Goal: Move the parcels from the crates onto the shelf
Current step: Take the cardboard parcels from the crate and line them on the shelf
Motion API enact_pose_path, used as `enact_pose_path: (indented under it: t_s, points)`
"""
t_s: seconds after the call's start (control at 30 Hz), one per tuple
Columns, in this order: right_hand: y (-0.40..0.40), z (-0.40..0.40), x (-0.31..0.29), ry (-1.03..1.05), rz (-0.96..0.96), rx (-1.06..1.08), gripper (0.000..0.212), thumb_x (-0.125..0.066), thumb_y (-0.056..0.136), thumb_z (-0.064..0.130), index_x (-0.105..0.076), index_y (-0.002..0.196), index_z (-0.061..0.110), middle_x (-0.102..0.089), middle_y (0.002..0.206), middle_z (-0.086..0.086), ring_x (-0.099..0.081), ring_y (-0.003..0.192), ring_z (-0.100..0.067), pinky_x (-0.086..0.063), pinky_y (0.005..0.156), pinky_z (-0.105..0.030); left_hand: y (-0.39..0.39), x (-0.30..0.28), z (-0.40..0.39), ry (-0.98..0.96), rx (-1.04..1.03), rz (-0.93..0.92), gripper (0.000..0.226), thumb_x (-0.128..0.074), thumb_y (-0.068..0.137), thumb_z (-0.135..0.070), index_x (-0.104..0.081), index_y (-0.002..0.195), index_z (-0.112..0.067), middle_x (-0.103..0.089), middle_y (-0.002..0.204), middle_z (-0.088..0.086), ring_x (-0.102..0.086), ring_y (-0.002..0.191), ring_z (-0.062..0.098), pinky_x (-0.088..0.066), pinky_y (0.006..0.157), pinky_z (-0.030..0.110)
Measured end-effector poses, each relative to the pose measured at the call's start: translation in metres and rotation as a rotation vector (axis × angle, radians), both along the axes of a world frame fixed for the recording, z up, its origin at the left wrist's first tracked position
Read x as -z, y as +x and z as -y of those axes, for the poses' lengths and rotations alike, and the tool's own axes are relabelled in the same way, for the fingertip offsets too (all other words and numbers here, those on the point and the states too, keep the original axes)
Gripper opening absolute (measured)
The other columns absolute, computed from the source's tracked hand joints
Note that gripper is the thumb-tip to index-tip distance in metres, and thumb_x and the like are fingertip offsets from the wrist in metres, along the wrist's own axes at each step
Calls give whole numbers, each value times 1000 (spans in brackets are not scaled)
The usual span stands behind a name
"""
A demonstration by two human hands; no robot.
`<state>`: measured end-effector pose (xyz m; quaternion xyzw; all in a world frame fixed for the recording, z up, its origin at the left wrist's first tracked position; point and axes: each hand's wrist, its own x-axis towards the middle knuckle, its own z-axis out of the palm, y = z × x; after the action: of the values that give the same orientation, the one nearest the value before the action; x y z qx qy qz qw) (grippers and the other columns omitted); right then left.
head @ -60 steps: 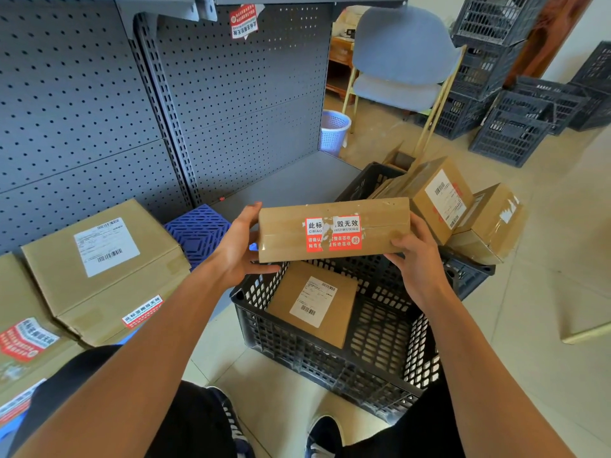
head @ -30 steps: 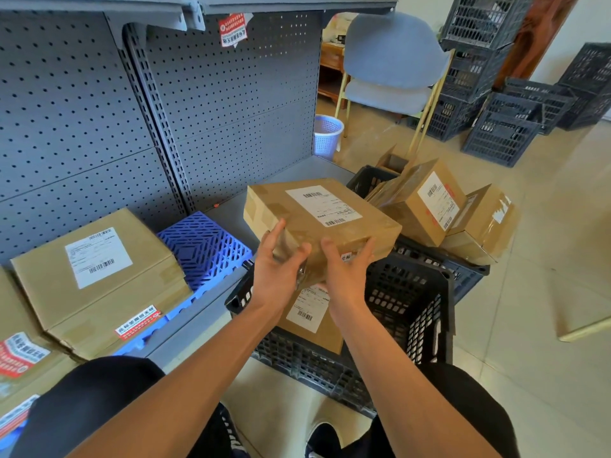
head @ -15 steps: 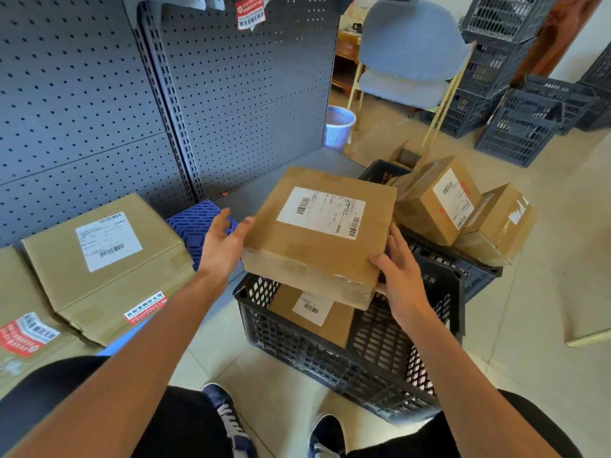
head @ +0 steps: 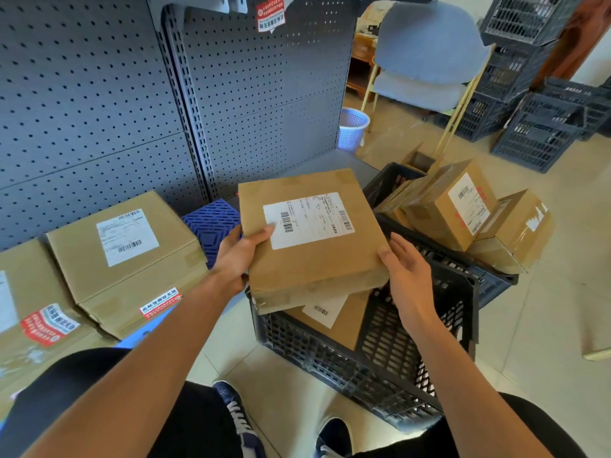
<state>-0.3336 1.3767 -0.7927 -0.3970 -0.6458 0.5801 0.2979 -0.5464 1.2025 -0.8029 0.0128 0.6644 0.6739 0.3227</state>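
Grey pegboard (head: 99,104) backed the low shelf (head: 344,163) on the left, and pale floor tiles ran off to the right, where a blue chair (head: 426,51) and stacked empty crates (head: 542,137) waited far back.

From the head camera, the flat parcel (head: 310,239) was up in the air, label upward, hovering over the near crate (head: 380,368) and just right of the shelf's blue mat (head: 211,223). The left hand (head: 238,256) gripped its left edge, thumb curled over the top beside the label, fingers hidden underneath. The right hand (head: 406,276) sat against the right edge with straight, relaxed fingers, steadying rather than clutching. Another parcel (head: 334,319) lay in the crate below. Two large boxes (head: 122,259) already sat on the shelf to the left, and more cartons (head: 453,206) were heaped on the far crate (head: 393,180).

How would it handle? It looked like stiff taped cardboard, flat and probably light, given that one hand did most of the holding. The taped faces could be slick, so opposite edges, with fingers under the base, seemed the safest hold. Contents were unknown, so a gentle set-down on the shelf was called for.
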Motion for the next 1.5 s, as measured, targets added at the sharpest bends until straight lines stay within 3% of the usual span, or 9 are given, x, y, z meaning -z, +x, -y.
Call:
enact_pose_path:
  t_s: [0.27, 0.4, 0.63, 0.77, 0.93, 1.07, 1.2, 1.33, 1.5]
  points:
    - [-32, 50, -2, 28, 23, -167, 82, -68, 95, 38, -17, 160, 39, -34, 138, 28, -30, 130, 0, -31, 111, -29, 24, 2, -17, -24, -251, -48, 125, -83, 43, -81, -12, 144, -63, -52, 134, 2, -62, 110, 30, -57, 85, 62]
    - [-54, 71, 11, -12, 22, -183, 102, -73, 88, 50, -3, 161, 39, -36, 160, 7, -45, 139, -14, -41, 116, -39, 43, 3, -26, 6, -280, -190, 118, -83, 67, -65, -2, 153, -55, -42, 140, 9, -56, 117, 29, -55, 95, 53]
    - [-76, 80, 13, -32, -53, -80, 105, -78, 88, 36, -1, 159, 45, -27, 165, -1, -51, 133, -18, -47, 110, -47, 48, 4, -16, 127, -316, -260, 118, -87, 52, -75, -15, 145, -61, -53, 137, -1, -57, 124, 20, -54, 98, 51]
    - [-83, 81, 13, -110, -93, -81, 99, -74, 92, 23, -4, 160, 45, -20, 167, 2, -44, 140, -21, -43, 114, -49, 38, 6, 7, 162, -259, -249, 90, -82, 79, -49, -24, 148, -53, -61, 132, -11, -64, 114, 8, -56, 96, 50]
    - [-88, 84, 11, -286, -150, -91, 98, -74, 91, 14, -12, 157, 50, -38, 156, 10, -49, 133, -19, -40, 113, -58, 16, -14, 49, 26, -336, -345, 78, -70, 88, -56, -34, 153, -32, -57, 135, -14, -55, 126, 12, -46, 106, 37]
    - [-90, 97, 6, -184, -96, -215, 92, -70, 95, 12, -12, 161, 39, -39, 149, 9, -47, 124, -11, -37, 112, -40, -11, -26, 96, -78, -431, -549, 77, -65, 91, -57, -30, 156, -32, -34, 160, -13, -30, 146, 5, -27, 122, 37]
    - [-95, 113, 9, -55, -20, -382, 88, -69, 95, 12, -16, 160, 40, -36, 157, 6, -46, 134, -15, -43, 109, -35, -25, -28, 126, -206, -295, -618, 73, -69, 93, -41, -33, 156, -32, -46, 148, -12, -48, 128, 5, -37, 110, 26]
    - [-103, 128, 7, 72, 45, -502, 83, -65, 99, 15, -15, 160, 42, -8, 168, 14, -30, 146, -13, -33, 121, -44, -29, -16, 153, -424, -223, -711, 76, -73, 88, -44, -35, 154, -39, -60, 137, 2, -55, 125, 22, -44, 110, 41]
    - [-114, 142, 5, 261, 74, -555, 69, -61, 100, 12, -31, 157, 37, -16, 164, 13, -33, 138, -4, -31, 116, -28, -19, -16, 181, -549, -153, -878, 60, -60, 96, -48, -34, 150, -54, -50, 131, -3, -59, 105, 23, -50, 94, 38]
